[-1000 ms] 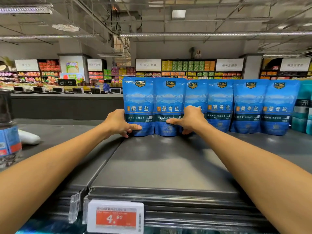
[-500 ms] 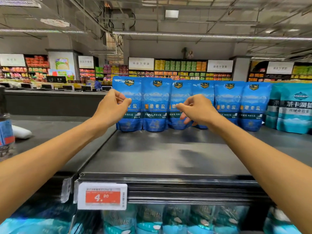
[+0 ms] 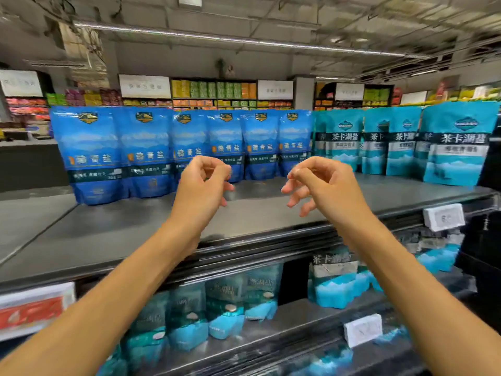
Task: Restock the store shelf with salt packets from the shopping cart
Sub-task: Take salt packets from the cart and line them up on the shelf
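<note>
Standing upright in a row at the back of the top shelf [image 3: 244, 213], blue salt packets [image 3: 151, 153] look soft, dense, slick-filmed, best gripped by both side edges; left hand [image 3: 200, 185] and right hand [image 3: 322, 185] hover before them, fingers loosely curled, holding nothing.

Salt packets [image 3: 173, 150] in a row at shelf [image 3: 113, 229] back.

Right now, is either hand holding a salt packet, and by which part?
Neither. The left hand and right hand hover with loosely curled fingers, apart from the blue salt packets.
</note>
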`<state>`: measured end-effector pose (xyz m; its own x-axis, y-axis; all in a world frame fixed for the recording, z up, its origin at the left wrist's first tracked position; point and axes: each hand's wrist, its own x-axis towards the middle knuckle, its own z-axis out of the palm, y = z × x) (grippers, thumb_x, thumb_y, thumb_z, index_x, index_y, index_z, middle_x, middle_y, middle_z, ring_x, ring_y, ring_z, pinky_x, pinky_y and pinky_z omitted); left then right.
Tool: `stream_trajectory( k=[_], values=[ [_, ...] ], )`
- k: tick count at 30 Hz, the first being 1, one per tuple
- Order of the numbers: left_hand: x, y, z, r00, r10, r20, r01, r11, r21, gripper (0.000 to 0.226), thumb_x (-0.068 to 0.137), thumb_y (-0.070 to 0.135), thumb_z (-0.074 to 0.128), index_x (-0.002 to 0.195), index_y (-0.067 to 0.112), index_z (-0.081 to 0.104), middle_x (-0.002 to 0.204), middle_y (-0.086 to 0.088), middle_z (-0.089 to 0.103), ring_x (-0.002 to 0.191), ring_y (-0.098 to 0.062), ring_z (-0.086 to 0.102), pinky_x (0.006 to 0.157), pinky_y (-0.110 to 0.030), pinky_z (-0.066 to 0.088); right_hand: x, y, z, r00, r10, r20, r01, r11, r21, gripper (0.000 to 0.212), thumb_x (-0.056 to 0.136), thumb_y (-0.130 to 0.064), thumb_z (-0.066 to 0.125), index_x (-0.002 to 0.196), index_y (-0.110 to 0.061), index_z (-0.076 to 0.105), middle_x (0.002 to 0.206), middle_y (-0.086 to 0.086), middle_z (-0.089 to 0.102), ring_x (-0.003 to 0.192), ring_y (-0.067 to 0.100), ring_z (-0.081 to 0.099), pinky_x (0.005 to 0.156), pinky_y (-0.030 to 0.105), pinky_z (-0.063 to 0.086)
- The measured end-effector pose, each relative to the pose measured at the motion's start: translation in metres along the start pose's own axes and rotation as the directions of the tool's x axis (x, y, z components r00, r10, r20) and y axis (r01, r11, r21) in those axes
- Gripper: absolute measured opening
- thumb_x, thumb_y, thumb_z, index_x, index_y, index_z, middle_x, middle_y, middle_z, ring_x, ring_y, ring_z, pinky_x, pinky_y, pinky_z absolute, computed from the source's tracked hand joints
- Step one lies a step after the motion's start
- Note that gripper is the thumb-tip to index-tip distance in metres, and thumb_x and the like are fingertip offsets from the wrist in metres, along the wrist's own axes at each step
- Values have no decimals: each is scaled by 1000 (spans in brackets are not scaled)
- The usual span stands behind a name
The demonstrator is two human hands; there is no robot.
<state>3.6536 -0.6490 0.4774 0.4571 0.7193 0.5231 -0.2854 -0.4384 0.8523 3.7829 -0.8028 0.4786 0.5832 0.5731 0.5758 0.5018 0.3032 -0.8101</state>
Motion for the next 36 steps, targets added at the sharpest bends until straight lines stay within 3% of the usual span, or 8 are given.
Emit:
stream_trajectory(
  k=[7,14,19,22,26,30,34,36],
  values=[
    [-61,8,97,957,82,279,-32,983,-180,12,95,8,55,86,16,56,70,4,62,60,-8,63,46,-23,47,-92,46,-107,960,67,-272,-93,992,-85,17,96,-11,58,81,-9,63,70,8,72,51,22,65,41,27,46],
    [-154,-50,211,776,3,631,130,978,-166,16,94,-2,54,88,13,52,78,-6,57,57,-7,61,43,-20,44,-209,82,-199,792,133,-596,-282,946,-163,19,98,-11,59,79,-13,62,64,4,70,45,18,61,38,23,43],
    [-232,-114,285,606,-159,779,289,957,-30,22,94,-5,53,85,15,50,74,-7,57,50,-6,58,46,-29,40,-301,102,-253,607,168,-777,-445,882,-157,21,97,-12,61,76,-11,63,64,9,69,46,22,60,41,23,43],
    [-294,-147,325,467,-238,852,325,942,86,20,92,-5,53,85,14,51,72,-13,58,40,-1,51,40,-19,39,-361,122,-279,486,220,-846,-551,828,-101,24,96,-17,63,76,-4,61,65,9,68,45,22,59,40,25,41],
    [-379,-191,363,255,-347,903,366,898,242,10,95,-5,51,97,4,49,78,-14,51,52,-7,53,41,-13,40,-440,158,-303,324,274,-905,-657,754,-7,29,95,-18,64,77,4,59,65,11,68,43,18,59,41,20,41],
    [-463,-252,391,32,-491,871,307,834,459,1,100,12,50,101,11,50,97,-16,59,66,-12,61,60,-29,51,-522,204,-318,153,349,-924,-729,671,133,31,97,-21,61,75,0,62,62,3,69,45,8,59,42,15,44],
    [-540,-323,412,-77,-647,758,199,735,648,8,101,11,48,93,13,45,97,-15,58,62,-15,55,41,-21,42,-612,265,-326,-54,404,-913,-823,501,270,36,101,-23,55,77,3,62,52,-10,63,42,-2,56,42,9,41],
    [-577,-358,421,-123,-706,697,114,688,717,20,101,8,44,82,13,44,79,-10,54,56,-14,51,44,-22,40,-663,298,-325,-145,442,-885,-855,394,337,40,101,-26,54,74,2,61,56,-1,64,49,12,64,45,23,49]
  ],
)
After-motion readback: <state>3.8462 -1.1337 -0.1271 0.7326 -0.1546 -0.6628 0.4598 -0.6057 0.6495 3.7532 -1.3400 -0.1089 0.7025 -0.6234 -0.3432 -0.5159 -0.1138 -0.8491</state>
